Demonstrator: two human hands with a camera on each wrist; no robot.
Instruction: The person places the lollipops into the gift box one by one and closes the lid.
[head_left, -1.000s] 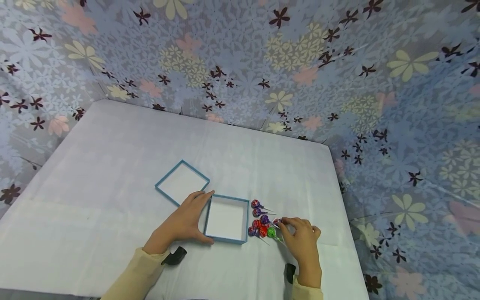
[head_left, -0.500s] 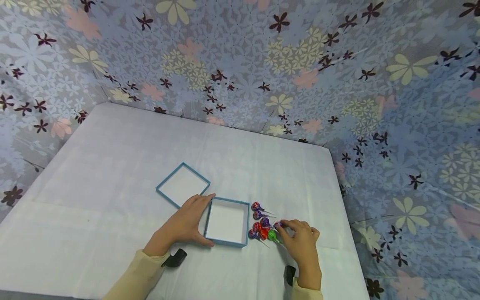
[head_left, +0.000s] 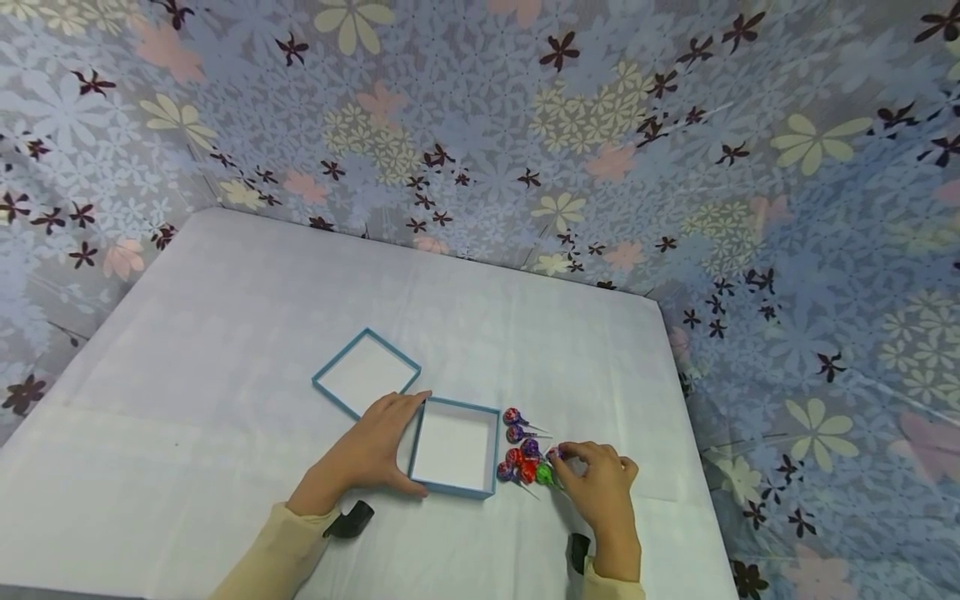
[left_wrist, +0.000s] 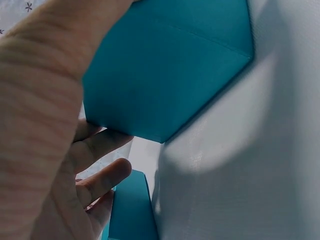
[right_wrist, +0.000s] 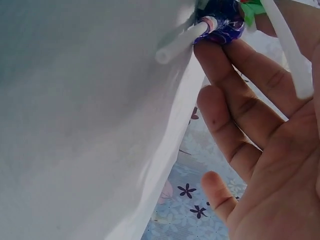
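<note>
An open blue-rimmed box [head_left: 453, 447] with a white inside lies in front of me. My left hand [head_left: 367, 450] holds it across the left side, thumb at the near corner and fingertips at the far corner. Its blue outer wall [left_wrist: 170, 75] fills much of the left wrist view. Right of the box, my right hand [head_left: 602, 483] pinches a purple-wrapped lollipop [right_wrist: 226, 25] by its head; part of the thumb is out of view. Several more lollipops lie between box and hand, among them a green one [head_left: 544, 474] and a red one [head_left: 527, 472].
The box's matching lid [head_left: 365, 375] lies turned at an angle behind my left hand. A white cloth [head_left: 225, 358] covers the table. Flowered fabric [head_left: 480, 125] hangs behind it and on both sides.
The view has tilted slightly, so everything sits a little lower. Both hands keep nearly the same places at the box and the lollipop.
</note>
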